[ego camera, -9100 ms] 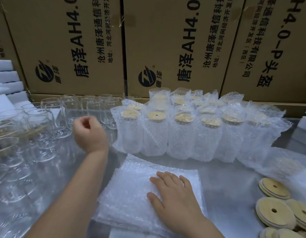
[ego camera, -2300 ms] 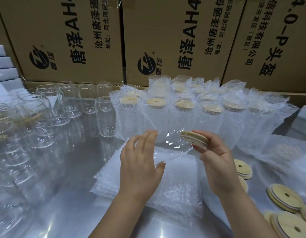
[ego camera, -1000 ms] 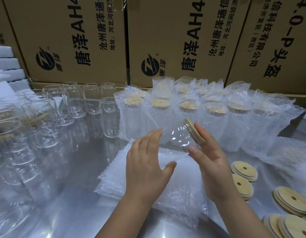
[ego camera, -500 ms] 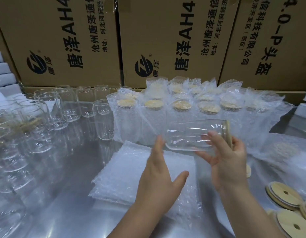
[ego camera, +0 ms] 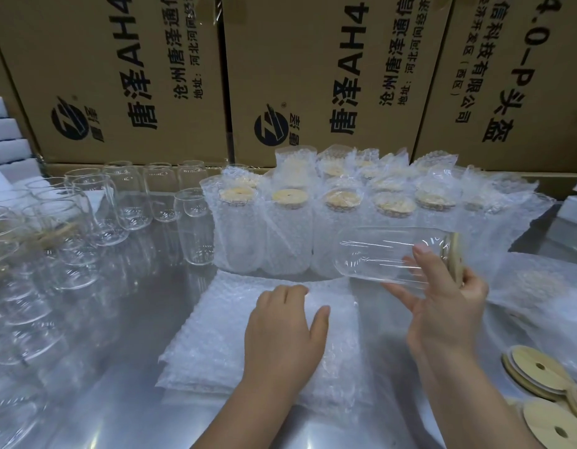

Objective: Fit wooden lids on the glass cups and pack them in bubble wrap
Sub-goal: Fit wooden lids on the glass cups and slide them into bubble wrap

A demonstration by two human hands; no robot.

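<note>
- The lid (ego camera: pixel 456 254) is on and caps the cup (ego camera: pixel 377 254), which now lies sideways in the air, above the counter (ego camera: pixel 118 400).
- The right hand (ego camera: pixel 442 306) carries it alone, fingers curled round the lidded end.
- The left hand (ego camera: pixel 283 332) has left the cup's base and dropped onto the wrap stack (ego camera: pixel 215 335), fingers flat, gripping nothing.
- Fitting looks done; wrapping this cup comes next, I reckon.

Bare cups (ego camera: pixel 96 218) left, wrapped cups (ego camera: pixel 313 222) behind bubble-wrap stack (ego camera: pixel 215 335), lids (ego camera: pixel 539 377) right
</note>
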